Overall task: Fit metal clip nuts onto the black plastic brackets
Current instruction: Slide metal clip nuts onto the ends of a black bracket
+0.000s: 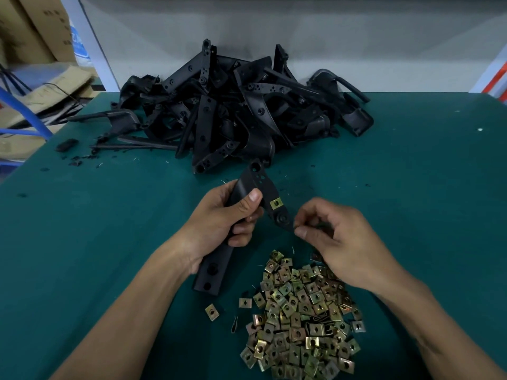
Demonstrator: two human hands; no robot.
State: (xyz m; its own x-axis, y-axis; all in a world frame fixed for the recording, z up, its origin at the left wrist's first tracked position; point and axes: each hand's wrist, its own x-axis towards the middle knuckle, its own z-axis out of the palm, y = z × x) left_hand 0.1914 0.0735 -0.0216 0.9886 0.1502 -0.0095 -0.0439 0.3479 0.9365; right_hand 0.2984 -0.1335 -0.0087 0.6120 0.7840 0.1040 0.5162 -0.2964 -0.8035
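My left hand (219, 223) grips a black plastic bracket (255, 182) around its middle, above the green table. One brass-coloured clip nut (276, 203) sits fitted on the bracket's edge. My right hand (337, 242) has its thumb and fingers pinched together at the bracket's lower tip (286, 224); whatever they pinch is hidden between the fingers. A heap of loose metal clip nuts (301, 319) lies just below my right hand.
A big pile of black plastic brackets (233, 111) fills the back of the green table (411, 174). Small black scraps (67, 145) lie at the left. Cardboard boxes (35, 28) and a blue frame stand beyond the table's left edge.
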